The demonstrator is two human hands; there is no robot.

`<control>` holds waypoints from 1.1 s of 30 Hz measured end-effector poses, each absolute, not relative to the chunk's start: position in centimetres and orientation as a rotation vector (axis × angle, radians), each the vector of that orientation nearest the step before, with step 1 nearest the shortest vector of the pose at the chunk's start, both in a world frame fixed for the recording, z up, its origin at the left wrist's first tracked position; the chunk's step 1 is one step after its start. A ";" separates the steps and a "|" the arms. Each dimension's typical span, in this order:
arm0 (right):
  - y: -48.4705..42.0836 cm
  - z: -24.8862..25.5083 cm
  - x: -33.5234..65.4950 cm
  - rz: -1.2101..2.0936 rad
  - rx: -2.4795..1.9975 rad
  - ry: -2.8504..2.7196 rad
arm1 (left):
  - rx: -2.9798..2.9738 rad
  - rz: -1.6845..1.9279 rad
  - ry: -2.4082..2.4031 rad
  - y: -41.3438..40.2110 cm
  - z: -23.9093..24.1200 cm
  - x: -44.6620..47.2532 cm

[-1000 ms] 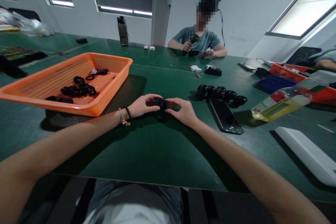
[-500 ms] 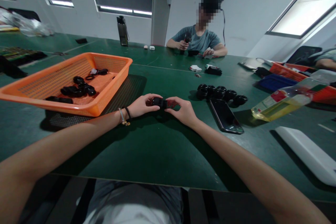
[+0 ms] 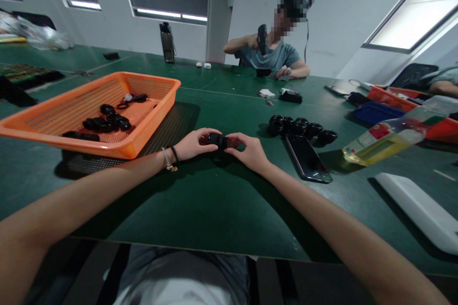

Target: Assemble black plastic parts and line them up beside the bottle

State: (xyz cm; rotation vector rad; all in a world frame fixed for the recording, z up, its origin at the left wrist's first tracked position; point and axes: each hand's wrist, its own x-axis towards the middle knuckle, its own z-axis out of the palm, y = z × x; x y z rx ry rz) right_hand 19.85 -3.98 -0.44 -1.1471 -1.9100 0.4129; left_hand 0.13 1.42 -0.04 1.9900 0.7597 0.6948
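Note:
Between my two hands is a small black round part (image 3: 215, 140), glossy and roughly cylindrical, just above the green table (image 3: 193, 205). My left hand (image 3: 196, 144) grips its left side with thumb and fingers. The thumb and fingers of my right hand (image 3: 248, 150) pinch its right end, and what they cover there is hidden. To the left stands an orange basket (image 3: 157, 124) holding several black parts (image 3: 103, 123). Right of my right hand, several black round pieces (image 3: 298, 127) are grouped on the table.
A phone (image 3: 308, 158) lies right of my right hand. Beyond it are a clear bottle (image 3: 382, 140) of yellow liquid, leaning, and a white box (image 3: 418, 207). A co-worker (image 3: 272, 55) sits across the table holding a dark power tool (image 3: 262, 39). A drinking bottle (image 3: 166, 43) stands at the back.
My hands stay in place, with the black part turned slightly between them. Across the table, the co-worker has raised the dark tool from near the tabletop to chest height.

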 end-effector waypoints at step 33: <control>-3.9 -0.6 19.9 0.309 -1.138 -1.929 | 1.964 0.685 0.761 1.4 0.0 0.1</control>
